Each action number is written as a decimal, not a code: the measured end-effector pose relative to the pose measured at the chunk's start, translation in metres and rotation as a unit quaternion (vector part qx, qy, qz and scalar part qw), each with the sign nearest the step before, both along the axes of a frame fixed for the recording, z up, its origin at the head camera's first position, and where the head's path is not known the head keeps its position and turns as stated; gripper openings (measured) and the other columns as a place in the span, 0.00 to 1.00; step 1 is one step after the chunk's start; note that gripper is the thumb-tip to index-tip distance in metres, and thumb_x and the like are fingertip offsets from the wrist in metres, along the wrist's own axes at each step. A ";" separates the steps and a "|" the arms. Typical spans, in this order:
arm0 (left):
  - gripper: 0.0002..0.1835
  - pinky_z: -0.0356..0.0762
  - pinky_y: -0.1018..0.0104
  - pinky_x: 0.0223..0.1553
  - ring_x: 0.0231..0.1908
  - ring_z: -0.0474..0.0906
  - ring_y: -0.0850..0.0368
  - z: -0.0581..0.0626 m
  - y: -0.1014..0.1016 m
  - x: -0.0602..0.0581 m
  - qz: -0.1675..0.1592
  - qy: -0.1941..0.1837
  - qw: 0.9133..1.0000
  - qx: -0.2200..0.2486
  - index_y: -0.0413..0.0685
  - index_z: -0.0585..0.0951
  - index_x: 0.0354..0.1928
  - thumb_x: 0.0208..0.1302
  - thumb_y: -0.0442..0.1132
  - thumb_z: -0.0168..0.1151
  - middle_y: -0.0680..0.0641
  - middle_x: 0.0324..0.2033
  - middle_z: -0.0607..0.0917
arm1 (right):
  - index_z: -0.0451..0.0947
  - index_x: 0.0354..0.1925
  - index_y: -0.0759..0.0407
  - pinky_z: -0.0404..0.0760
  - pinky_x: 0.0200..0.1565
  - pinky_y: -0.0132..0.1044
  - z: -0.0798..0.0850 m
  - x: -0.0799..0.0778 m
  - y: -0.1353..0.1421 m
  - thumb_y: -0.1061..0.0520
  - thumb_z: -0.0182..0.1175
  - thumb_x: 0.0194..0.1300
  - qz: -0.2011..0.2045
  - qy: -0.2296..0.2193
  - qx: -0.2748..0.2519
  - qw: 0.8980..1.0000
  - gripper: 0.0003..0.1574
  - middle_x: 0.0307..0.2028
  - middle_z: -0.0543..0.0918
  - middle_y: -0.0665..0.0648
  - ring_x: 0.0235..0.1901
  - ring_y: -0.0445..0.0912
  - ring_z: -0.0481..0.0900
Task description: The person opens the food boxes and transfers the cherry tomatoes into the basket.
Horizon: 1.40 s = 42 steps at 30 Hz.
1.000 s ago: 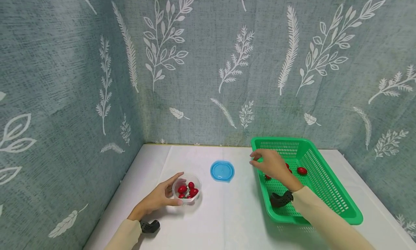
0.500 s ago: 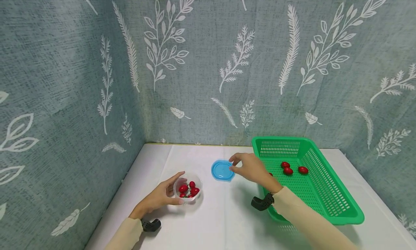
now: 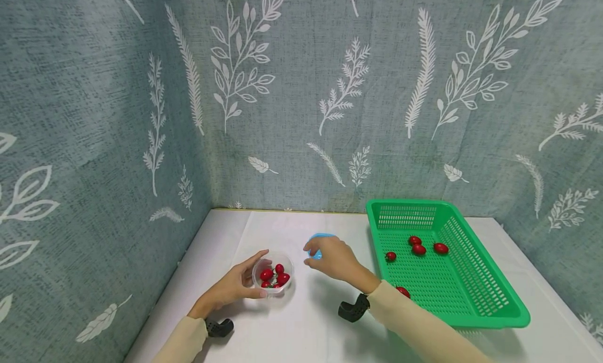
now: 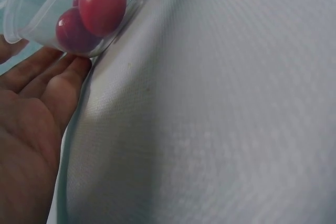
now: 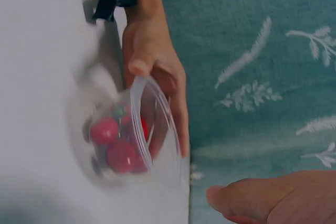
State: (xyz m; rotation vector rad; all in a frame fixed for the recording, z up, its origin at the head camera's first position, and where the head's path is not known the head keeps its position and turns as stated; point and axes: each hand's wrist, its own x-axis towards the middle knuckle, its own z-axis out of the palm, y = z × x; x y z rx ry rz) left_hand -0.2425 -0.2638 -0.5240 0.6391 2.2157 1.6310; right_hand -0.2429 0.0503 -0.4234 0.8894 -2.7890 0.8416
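My left hand [image 3: 233,287] holds a clear round plastic container [image 3: 273,289] on the table, thumb at the near side and fingers behind. Several cherry tomatoes [image 4: 103,9] with green stems lie in it; its mouth faces up. My right hand [image 3: 333,258] hovers above the blue lid [image 3: 325,234] and covers most of it in the head view. Its fingers are curled with the thumb opposite; a red sliver of a cherry tomato [image 5: 239,219] shows under the thumb, the rest hidden. In the right wrist view, the container [image 5: 113,163] stands beyond the thumb.
A green slotted basket [image 3: 494,279] stands on the right of the white table [image 3: 301,331] with several cherry tomatoes [image 3: 419,249] scattered on its floor. Leaf-patterned fabric walls [image 3: 292,106] enclose the table at the back and sides.
My right hand has moved left from above the basket, across the table, to over the blue lid. My left hand stays at the container.
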 end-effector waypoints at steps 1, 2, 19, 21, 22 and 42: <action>0.57 0.58 0.36 0.71 0.78 0.50 0.39 0.000 0.000 0.000 0.000 -0.001 1.000 0.000 0.51 0.52 0.83 0.58 0.38 0.79 0.39 0.77 0.62 | 0.87 0.43 0.54 0.81 0.32 0.38 -0.001 0.001 -0.004 0.54 0.73 0.63 0.004 0.006 0.003 1.000 0.10 0.34 0.87 0.51 0.37 0.47 0.84; 0.57 0.57 0.36 0.71 0.78 0.50 0.39 0.000 0.000 0.000 0.000 -0.002 1.000 -0.001 0.51 0.52 0.83 0.58 0.38 0.79 0.39 0.77 0.62 | 0.87 0.44 0.55 0.81 0.34 0.38 -0.001 0.003 -0.008 0.54 0.73 0.63 0.007 0.010 0.005 1.000 0.11 0.35 0.88 0.51 0.38 0.47 0.84; 0.57 0.56 0.33 0.71 0.78 0.47 0.37 -0.001 -0.001 0.001 -0.002 -0.008 1.000 -0.006 0.51 0.51 0.83 0.60 0.38 0.78 0.39 0.79 0.56 | 0.88 0.49 0.59 0.84 0.42 0.34 -0.029 0.008 -0.054 0.54 0.73 0.65 0.036 -0.042 0.015 0.998 0.16 0.43 0.90 0.54 0.45 0.49 0.86; 0.57 0.55 0.33 0.71 0.78 0.47 0.37 -0.001 -0.001 0.001 -0.006 -0.010 1.000 -0.003 0.51 0.50 0.83 0.60 0.38 0.78 0.38 0.79 0.55 | 0.88 0.49 0.59 0.82 0.39 0.32 -0.035 0.007 -0.057 0.55 0.73 0.65 0.036 -0.044 0.014 0.998 0.16 0.44 0.90 0.53 0.44 0.48 0.86; 0.57 0.55 0.33 0.71 0.78 0.47 0.37 -0.001 -0.002 0.001 -0.008 -0.011 1.000 -0.003 0.51 0.50 0.83 0.60 0.38 0.78 0.38 0.80 0.54 | 0.88 0.49 0.59 0.81 0.37 0.30 -0.038 0.007 -0.058 0.54 0.73 0.65 0.036 -0.044 0.014 0.998 0.15 0.44 0.90 0.53 0.42 0.47 0.86; 0.58 0.55 0.40 0.73 0.78 0.47 0.43 0.004 -0.002 0.002 -0.018 -0.028 0.999 0.005 0.55 0.48 0.84 0.61 0.37 0.77 0.42 0.81 0.50 | 0.91 0.35 0.53 0.74 0.26 0.29 -0.042 0.012 -0.075 0.50 0.63 0.72 0.024 -0.041 0.108 0.993 0.14 0.33 0.80 0.47 0.27 0.37 0.71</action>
